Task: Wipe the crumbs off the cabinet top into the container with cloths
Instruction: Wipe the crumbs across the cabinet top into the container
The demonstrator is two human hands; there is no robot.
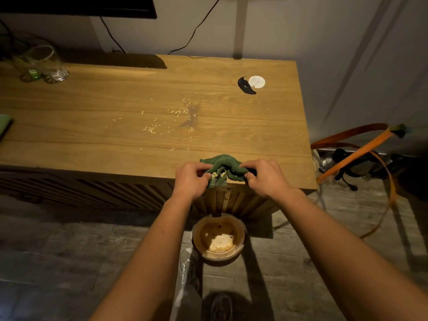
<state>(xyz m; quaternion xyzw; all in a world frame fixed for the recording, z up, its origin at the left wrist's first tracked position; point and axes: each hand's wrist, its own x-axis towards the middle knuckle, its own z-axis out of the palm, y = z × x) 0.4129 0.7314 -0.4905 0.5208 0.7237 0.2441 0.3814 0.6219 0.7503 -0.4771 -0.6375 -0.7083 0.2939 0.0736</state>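
Note:
A bunched green cloth [223, 162] sits at the front edge of the wooden cabinet top [92, 100], with pale crumbs caught in its folds. My left hand [191, 179] grips its left side and my right hand [264, 177] grips its right side. More crumbs [171, 119] lie scattered over the middle of the cabinet top. A round brown container [218, 238] stands on the floor directly below the cloth, with crumbs inside it.
Glasses [44, 63] stand at the back left of the cabinet. A white disc [256, 82] and a black mark lie at the back right. A green object [4, 125] shows at the left edge. Orange straps [361, 147] and gear lie on the floor to the right.

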